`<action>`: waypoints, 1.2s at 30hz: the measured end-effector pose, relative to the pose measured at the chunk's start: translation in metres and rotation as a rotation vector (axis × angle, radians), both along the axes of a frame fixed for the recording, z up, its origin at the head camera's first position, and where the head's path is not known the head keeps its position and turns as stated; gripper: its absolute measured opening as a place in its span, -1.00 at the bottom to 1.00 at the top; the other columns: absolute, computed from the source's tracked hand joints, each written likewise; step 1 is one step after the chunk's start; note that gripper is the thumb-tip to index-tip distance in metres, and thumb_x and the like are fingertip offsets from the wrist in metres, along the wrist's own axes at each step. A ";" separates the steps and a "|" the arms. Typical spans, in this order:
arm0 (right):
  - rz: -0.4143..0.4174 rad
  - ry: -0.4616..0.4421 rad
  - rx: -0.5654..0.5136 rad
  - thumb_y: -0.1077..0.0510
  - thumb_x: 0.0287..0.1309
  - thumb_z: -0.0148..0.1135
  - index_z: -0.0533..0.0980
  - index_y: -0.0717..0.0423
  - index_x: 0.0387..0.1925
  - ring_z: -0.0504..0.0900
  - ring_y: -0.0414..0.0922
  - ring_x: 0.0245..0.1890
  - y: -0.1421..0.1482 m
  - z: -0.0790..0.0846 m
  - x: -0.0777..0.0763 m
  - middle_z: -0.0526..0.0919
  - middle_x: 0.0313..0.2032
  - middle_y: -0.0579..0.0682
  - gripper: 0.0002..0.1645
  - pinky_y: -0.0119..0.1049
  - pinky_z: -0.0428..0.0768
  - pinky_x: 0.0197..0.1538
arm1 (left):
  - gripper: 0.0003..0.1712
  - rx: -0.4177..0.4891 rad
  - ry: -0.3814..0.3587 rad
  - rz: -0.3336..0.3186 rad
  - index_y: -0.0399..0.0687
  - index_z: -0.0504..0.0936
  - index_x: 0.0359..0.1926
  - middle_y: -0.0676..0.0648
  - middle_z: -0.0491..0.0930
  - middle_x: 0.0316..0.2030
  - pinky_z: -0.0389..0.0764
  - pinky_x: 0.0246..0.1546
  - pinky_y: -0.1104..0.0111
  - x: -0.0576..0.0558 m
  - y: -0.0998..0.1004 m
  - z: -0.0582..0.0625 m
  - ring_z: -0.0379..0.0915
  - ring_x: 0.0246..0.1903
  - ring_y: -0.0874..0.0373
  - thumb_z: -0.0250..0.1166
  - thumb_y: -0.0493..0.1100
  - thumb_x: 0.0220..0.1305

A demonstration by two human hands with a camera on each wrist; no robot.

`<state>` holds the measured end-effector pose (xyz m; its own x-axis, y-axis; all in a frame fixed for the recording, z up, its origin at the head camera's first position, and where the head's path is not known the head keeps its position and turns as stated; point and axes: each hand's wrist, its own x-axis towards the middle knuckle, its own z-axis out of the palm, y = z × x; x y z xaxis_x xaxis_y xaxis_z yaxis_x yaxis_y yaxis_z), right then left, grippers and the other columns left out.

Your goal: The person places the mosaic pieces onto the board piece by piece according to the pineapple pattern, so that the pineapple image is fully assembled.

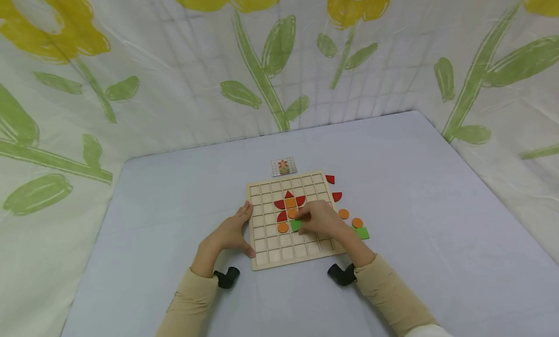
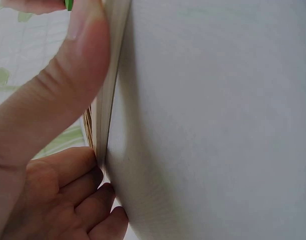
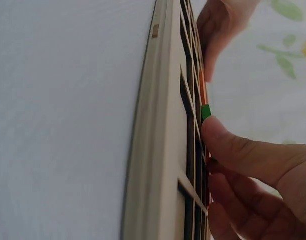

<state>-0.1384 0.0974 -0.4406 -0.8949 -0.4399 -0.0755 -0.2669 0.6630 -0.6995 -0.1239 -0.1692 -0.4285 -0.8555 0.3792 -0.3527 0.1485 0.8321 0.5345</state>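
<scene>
I can't read any words, numbers or brand from here. The small card (image 1: 284, 166) just beyond the wooden grid board (image 1: 274, 255) carries a printed grid with a little coloured figure, too small to make out any lettering. On the board's side edge, a small brown rectangle (image 3: 155, 31) shows no legible marking.

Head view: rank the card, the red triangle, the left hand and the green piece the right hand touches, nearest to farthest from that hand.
1. Green piece: touching the right hand.
2. Red triangle: on the board, to the left.
3. Card: just past the board's far edge.
4. Left hand: at the board's left edge.
</scene>
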 end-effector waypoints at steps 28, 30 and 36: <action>0.009 0.029 -0.036 0.22 0.05 0.44 0.71 0.17 -0.18 0.63 -0.13 -0.24 0.006 0.007 0.005 0.73 -0.23 -0.04 -0.75 -0.27 0.61 -0.18 | 0.49 0.011 0.009 -0.001 -0.38 -0.09 0.48 -0.27 -0.19 0.49 0.03 0.38 -0.05 -0.002 -0.001 -0.005 -0.21 0.45 -0.23 0.69 -0.13 -0.38; 0.014 0.016 -0.084 0.23 0.07 0.42 0.69 0.22 -0.14 0.64 -0.09 -0.22 0.018 0.011 0.003 0.73 -0.21 0.01 -0.72 -0.25 0.62 -0.16 | 0.49 0.014 0.006 -0.002 -0.37 -0.09 0.48 -0.27 -0.19 0.49 0.03 0.39 -0.05 -0.001 -0.001 -0.004 -0.21 0.46 -0.23 0.69 -0.13 -0.38; -0.046 -0.048 -0.158 0.32 0.09 0.37 0.65 0.33 -0.11 0.64 -0.01 -0.19 0.060 0.018 -0.002 0.71 -0.18 0.12 -0.71 -0.19 0.65 -0.11 | 0.48 0.009 0.004 -0.001 -0.38 -0.08 0.48 -0.27 -0.18 0.49 0.03 0.38 -0.05 0.000 -0.001 -0.003 -0.21 0.46 -0.23 0.69 -0.14 -0.37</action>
